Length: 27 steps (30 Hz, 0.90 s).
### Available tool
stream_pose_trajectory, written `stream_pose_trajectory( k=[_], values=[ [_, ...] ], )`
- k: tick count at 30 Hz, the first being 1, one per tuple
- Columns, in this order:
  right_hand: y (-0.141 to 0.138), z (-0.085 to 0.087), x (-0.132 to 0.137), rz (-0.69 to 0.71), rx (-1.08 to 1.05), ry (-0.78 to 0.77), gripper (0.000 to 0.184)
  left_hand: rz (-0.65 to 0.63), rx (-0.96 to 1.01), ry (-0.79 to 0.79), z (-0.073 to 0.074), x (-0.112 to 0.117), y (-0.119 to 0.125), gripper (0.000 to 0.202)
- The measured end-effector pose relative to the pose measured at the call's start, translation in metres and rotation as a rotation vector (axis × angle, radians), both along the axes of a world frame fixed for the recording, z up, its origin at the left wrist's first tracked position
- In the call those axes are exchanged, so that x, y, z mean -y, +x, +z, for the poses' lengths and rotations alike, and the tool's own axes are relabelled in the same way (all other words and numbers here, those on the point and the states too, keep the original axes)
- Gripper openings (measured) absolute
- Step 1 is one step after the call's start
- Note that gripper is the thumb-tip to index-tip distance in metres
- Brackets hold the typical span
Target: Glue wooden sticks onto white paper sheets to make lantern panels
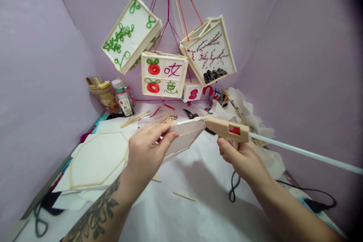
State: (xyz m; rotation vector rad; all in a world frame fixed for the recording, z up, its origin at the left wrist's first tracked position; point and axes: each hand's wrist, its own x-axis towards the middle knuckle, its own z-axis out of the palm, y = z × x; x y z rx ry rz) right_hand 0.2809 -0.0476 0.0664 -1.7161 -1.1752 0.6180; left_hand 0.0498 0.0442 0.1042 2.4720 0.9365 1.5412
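Observation:
My left hand (151, 143) pinches the near left corner of a paper-covered stick frame (184, 136), held tilted above the white table. Wrapped round the handle of a beige hot glue gun (227, 128) is my right hand (241, 159). The gun's nozzle points left, at or very near the frame's upper right end; I cannot tell whether they touch. A long pale glue stick (306, 153) juts from the back of the gun. Part of the frame is hidden behind my left fingers.
Decorated paper lanterns (164, 75) hang on cords ahead. Left lie paper sheets with an octagonal stick frame (99, 159), beside a bottle (123, 98) and a cup (102, 94). Loose sticks (167, 118) and pliers (190, 114) lie behind the work. Crumpled paper (244, 102) and a black cable (234, 187) are right.

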Motion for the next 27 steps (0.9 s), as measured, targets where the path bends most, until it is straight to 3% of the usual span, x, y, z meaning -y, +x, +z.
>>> stream_pose_trajectory(
  k=[21,27],
  values=[
    [0.0057,-0.0028,-0.0045,-0.017,0.101,0.019,0.03,-0.001,0.008,-0.005,-0.0003,0.0001,-0.0004,0.011],
    [0.0017,-0.0001,0.0016,0.082,-0.091,0.045,0.026,-0.002,0.017,0.009,0.0,-0.0022,-0.0009,0.009]
  ],
)
